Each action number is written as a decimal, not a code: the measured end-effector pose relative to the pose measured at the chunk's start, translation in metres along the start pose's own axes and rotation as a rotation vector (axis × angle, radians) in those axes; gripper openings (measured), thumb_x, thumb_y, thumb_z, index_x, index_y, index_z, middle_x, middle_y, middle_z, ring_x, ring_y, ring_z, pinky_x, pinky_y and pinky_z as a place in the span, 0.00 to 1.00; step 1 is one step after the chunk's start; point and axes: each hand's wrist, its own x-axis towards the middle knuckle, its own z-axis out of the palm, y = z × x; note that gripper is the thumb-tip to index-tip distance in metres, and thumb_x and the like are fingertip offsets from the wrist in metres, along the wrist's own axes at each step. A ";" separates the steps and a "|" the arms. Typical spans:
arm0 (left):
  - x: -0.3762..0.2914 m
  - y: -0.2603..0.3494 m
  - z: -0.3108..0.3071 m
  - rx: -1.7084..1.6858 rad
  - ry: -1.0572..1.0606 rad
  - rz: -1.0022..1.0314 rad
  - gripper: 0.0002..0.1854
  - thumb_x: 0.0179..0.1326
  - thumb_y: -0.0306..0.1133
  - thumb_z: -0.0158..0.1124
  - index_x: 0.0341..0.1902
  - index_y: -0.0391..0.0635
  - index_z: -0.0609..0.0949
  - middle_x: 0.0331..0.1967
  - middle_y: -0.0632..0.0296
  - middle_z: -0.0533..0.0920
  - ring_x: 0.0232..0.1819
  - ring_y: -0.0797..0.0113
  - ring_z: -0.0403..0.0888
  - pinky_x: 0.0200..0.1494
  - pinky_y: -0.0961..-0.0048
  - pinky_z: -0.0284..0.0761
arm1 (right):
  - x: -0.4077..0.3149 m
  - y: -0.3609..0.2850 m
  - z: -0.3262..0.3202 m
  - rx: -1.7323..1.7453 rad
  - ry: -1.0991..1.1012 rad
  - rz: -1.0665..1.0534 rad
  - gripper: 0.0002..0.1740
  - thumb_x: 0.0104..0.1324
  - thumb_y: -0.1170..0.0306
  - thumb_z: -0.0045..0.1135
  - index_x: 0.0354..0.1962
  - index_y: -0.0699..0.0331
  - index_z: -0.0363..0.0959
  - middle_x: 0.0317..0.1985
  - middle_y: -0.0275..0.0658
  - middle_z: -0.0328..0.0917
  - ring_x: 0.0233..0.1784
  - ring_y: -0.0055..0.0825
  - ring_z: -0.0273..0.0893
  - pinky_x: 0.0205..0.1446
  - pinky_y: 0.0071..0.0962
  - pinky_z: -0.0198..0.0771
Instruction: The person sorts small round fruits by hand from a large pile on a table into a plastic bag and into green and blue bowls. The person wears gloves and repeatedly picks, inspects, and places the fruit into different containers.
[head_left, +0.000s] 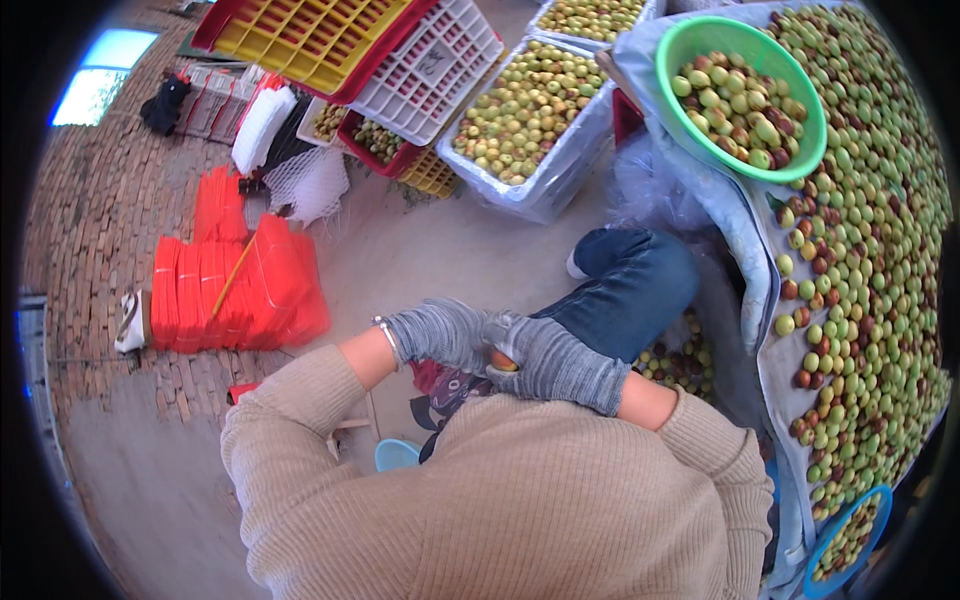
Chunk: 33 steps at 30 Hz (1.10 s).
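My left hand (442, 334) and my right hand (566, 365), both in grey knitted gloves, meet in front of my chest. A reddish-yellow jujube-like fruit (503, 362) shows between the fingers of my right hand. The fingertips of my left hand are partly hidden where the gloves overlap, so its grip cannot be made out. To the right, loose green and brown fruits (862, 300) cover a cloth-lined table. On that table stands a green plastic basin (666, 82) holding more of them.
Plastic-lined crates of fruit (525, 112) stand ahead, beside a stacked white crate (427, 75) and yellow crate (315, 41). Bundled red mesh bags (240, 292) lie at left. A blue basin (885, 517) sits at lower right, and a light-blue basin (396, 455) is below my left arm.
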 end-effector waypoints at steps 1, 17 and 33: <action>-0.004 0.003 0.000 -0.025 0.012 -0.092 0.27 0.50 0.54 0.65 0.48 0.48 0.78 0.38 0.50 0.83 0.42 0.50 0.80 0.47 0.62 0.75 | 0.002 -0.002 0.001 -0.039 -0.047 0.061 0.22 0.56 0.67 0.60 0.49 0.62 0.69 0.42 0.47 0.76 0.43 0.43 0.75 0.50 0.32 0.70; -0.006 -0.052 0.023 0.015 0.200 -0.117 0.23 0.49 0.52 0.65 0.37 0.44 0.79 0.33 0.48 0.81 0.38 0.47 0.79 0.41 0.58 0.75 | 0.018 0.010 0.027 -0.134 -0.155 -0.035 0.32 0.57 0.68 0.61 0.58 0.64 0.60 0.45 0.51 0.73 0.47 0.48 0.73 0.52 0.36 0.70; 0.044 -0.123 0.055 -0.105 0.138 0.139 0.20 0.50 0.41 0.72 0.45 0.45 0.82 0.43 0.55 0.83 0.40 0.68 0.79 0.48 0.69 0.73 | 0.043 0.022 0.024 0.162 0.001 0.029 0.15 0.53 0.79 0.58 0.41 0.63 0.72 0.36 0.39 0.74 0.40 0.29 0.71 0.42 0.28 0.70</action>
